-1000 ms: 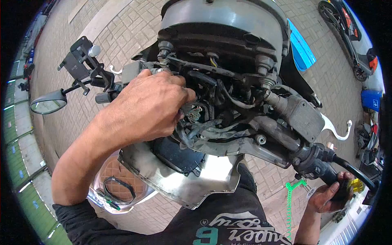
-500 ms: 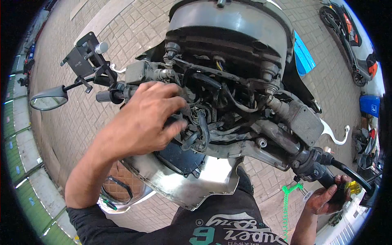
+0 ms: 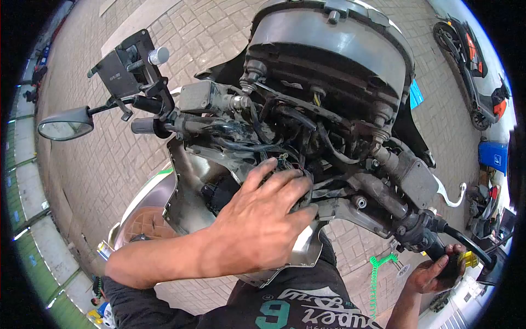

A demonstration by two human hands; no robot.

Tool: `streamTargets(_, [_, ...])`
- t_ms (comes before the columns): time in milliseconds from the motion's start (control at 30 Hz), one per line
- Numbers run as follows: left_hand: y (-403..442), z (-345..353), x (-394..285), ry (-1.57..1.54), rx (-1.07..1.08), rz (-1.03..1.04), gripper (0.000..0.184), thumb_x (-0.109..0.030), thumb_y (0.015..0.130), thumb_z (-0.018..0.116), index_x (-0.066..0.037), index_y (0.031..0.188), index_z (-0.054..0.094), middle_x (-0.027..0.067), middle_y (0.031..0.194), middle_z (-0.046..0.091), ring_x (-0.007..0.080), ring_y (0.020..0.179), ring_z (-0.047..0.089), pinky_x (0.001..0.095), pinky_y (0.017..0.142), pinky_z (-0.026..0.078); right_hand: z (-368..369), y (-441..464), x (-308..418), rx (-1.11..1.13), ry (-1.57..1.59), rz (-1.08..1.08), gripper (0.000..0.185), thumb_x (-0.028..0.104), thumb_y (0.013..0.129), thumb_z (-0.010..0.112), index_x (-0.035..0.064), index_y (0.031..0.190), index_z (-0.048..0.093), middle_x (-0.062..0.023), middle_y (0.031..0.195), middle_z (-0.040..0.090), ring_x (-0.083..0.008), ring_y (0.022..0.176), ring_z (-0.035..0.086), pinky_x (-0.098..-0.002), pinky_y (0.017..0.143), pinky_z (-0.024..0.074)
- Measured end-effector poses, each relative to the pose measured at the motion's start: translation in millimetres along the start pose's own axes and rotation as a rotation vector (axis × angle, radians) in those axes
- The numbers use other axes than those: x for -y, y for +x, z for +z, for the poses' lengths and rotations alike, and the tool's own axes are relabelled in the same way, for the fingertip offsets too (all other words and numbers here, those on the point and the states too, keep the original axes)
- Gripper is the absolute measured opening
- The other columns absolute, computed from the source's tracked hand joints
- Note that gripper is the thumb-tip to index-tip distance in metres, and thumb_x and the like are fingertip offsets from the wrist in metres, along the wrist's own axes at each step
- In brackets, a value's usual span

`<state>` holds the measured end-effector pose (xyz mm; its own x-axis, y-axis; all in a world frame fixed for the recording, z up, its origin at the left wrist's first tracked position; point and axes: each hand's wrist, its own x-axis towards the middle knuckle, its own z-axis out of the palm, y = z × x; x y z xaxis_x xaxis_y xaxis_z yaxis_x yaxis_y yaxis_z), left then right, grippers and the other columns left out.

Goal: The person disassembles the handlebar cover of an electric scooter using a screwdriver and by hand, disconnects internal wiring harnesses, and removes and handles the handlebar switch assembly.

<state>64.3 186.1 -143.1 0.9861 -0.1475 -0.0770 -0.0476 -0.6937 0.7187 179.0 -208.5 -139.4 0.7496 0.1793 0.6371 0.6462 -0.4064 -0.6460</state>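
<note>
My left hand (image 3: pixel 266 219) reaches across the middle of a scooter's stripped front end, palm down. Its fingers curl over a bundle of black cables (image 3: pixel 308 183) near the steering centre; the fingertips are partly hidden among the wires. At the far right, my right hand (image 3: pixel 430 276) is wrapped around the black handlebar grip (image 3: pixel 437 248). Above the cables sits the dark headlight housing (image 3: pixel 329 41). A dusty metal-toned front panel (image 3: pixel 183 204) lies below the handlebar, partly behind my left forearm.
On the left stand a mirror (image 3: pixel 66 125) and a phone holder (image 3: pixel 123 71). A white brake lever (image 3: pixel 452 198) juts out at right. A green coiled hose (image 3: pixel 374 277) hangs near my right arm. Another scooter (image 3: pixel 466 66) and a blue bin (image 3: pixel 493 156) stand farther right.
My left hand has moved right and down, from beside the left brake reservoir onto the cable bundle. My right hand stays on the grip. The view has shifted slightly.
</note>
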Motion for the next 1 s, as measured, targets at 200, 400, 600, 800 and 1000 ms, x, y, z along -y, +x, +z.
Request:
streamTargets(200, [4.0, -33.3, 40.9, 0.465, -0.146, -0.028, 0.032, -0.01, 0.072, 0.067, -0.013, 0.103, 0.069, 0.0123, 0.123, 0.055, 0.0324, 0.118, 0.047, 0.0548, 0.103, 0.028, -2.2, -1.4, -1.5, -0.021, -0.026, 0.001, 0.046, -0.007, 0.093, 0.046, 0.0065, 0.136, 0.038, -0.0252, 0.129, 0.05, -0.0316, 0.114, 0.054, -0.0412, 0.101, 0.0441])
streamTargets(400, [23.5, -41.9, 42.1, 0.597, 0.077, 0.002, 0.027, -0.016, 0.073, 0.064, -0.015, 0.099, 0.073, 0.009, 0.11, 0.058, 0.0278, 0.11, 0.052, 0.0469, 0.093, 0.038, -14.2, -2.1, -6.7, 0.001, -0.012, 0.029, 0.047, -0.006, 0.093, 0.047, 0.0053, 0.137, 0.037, -0.0266, 0.129, 0.051, -0.0322, 0.115, 0.054, -0.0429, 0.103, 0.0433])
streamTargets(600, [46.9, -45.8, 49.9, 0.547, 0.2, 0.147, 0.016, -0.013, 0.073, 0.061, -0.01, 0.087, 0.069, 0.009, 0.091, 0.061, 0.0244, 0.088, 0.064, 0.0383, 0.077, 0.05, -4.5, 0.0, -3.2, -0.012, -0.015, -0.005, 0.046, -0.007, 0.092, 0.048, 0.0027, 0.136, 0.038, -0.0262, 0.128, 0.051, -0.0324, 0.112, 0.054, -0.0411, 0.099, 0.0457])
streamTargets(800, [49.2, -49.9, 60.4, 0.45, 0.251, 0.192, 0.023, -0.015, 0.075, 0.058, -0.01, 0.095, 0.068, 0.0115, 0.093, 0.059, 0.0281, 0.087, 0.064, 0.0401, 0.075, 0.052, 0.1, 0.5, -2.3, -0.029, -0.042, -0.027, 0.044, -0.006, 0.091, 0.048, 0.0011, 0.134, 0.039, -0.027, 0.126, 0.051, -0.0329, 0.111, 0.055, -0.0415, 0.097, 0.0466])
streamTargets(1000, [37.7, -43.8, 46.3, 0.76, 0.158, 0.107, 0.023, -0.017, 0.083, 0.055, -0.014, 0.098, 0.072, 0.0089, 0.104, 0.063, 0.0225, 0.093, 0.064, 0.0365, 0.079, 0.05, 2.4, 3.2, -1.8, -0.027, -0.014, -0.031, 0.044, -0.006, 0.091, 0.049, 0.0007, 0.134, 0.04, -0.0272, 0.125, 0.052, -0.0325, 0.109, 0.057, -0.0417, 0.097, 0.0468])
